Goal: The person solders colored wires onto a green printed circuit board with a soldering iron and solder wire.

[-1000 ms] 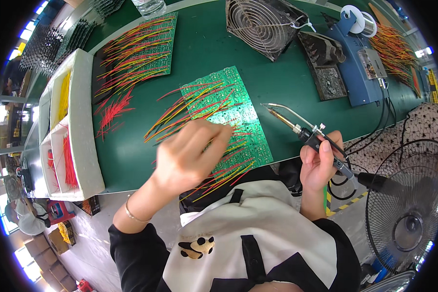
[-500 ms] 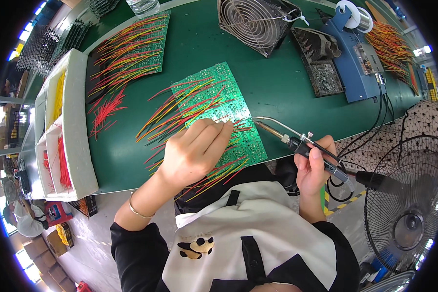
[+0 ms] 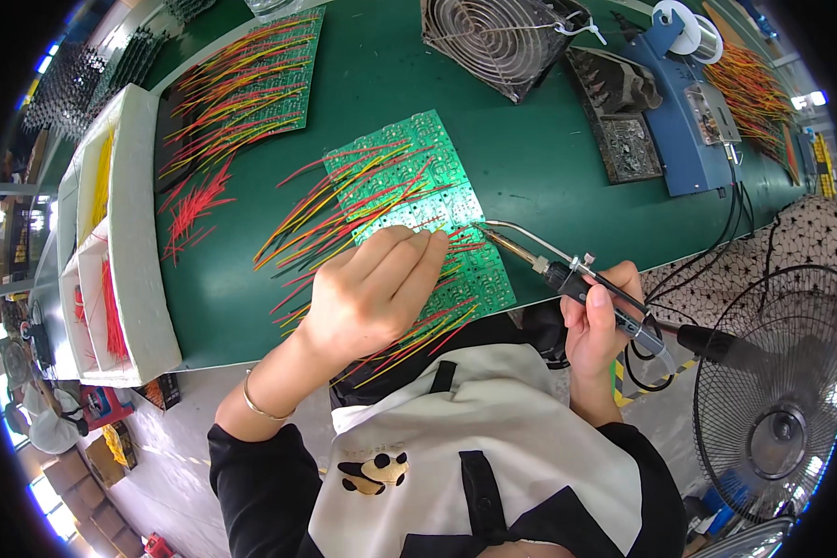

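Note:
A green circuit board panel lies on the bench in front of me, with rows of red, yellow and black wires sticking out over its left side. My left hand rests over the panel's middle, thumb and fingers pinched on a thin wire that they mostly cover. In my right hand is a soldering iron, held like a pen, with a thin curved solder feed tube along it. Its tip points left and meets the panel near its right edge, close to my left fingertips.
Loose red wires lie left of the panel, beside a white foam box of wires. Another wired panel sits at the far left. Behind stand a fan, an iron stand and a blue solder feeder.
The iron's tip has moved slightly left, onto the panel near my left fingertips. The bench view has shifted a little; my left hand keeps its pinch.

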`<action>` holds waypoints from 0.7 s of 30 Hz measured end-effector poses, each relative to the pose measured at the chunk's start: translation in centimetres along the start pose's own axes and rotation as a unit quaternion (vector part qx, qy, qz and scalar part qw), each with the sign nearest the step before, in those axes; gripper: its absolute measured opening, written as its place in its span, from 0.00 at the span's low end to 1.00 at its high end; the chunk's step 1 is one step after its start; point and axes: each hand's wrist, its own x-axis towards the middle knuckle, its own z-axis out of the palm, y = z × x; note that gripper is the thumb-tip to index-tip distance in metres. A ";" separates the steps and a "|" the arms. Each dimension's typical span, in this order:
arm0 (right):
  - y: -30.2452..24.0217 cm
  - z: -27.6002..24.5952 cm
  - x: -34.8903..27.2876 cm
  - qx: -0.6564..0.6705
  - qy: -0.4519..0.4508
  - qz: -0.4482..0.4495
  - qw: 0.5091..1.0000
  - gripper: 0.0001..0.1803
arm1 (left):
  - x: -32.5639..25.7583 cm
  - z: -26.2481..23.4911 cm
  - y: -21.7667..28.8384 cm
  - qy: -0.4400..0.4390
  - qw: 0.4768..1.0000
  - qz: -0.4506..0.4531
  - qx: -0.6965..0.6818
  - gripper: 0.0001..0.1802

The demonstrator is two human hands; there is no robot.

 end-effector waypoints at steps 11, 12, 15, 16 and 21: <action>-0.2 0.0 0.0 -0.012 0.001 0.008 1.000 0.14 | 0.1 -0.1 0.0 0.007 1.000 0.002 -0.002 0.16; -0.3 0.0 0.1 -0.014 0.001 0.012 1.000 0.13 | 0.1 -0.1 0.1 0.006 1.000 0.001 -0.002 0.16; -0.4 0.1 0.2 -0.015 0.001 0.011 1.000 0.13 | 0.0 -0.1 0.1 0.001 1.000 -0.007 -0.006 0.16; -0.5 0.1 0.3 -0.015 0.001 0.012 1.000 0.13 | 0.0 0.0 0.1 0.003 1.000 -0.005 -0.003 0.16; -1.1 -0.1 1.0 -0.038 -0.024 0.004 0.999 0.13 | 0.0 0.0 0.1 0.008 1.000 -0.009 0.000 0.16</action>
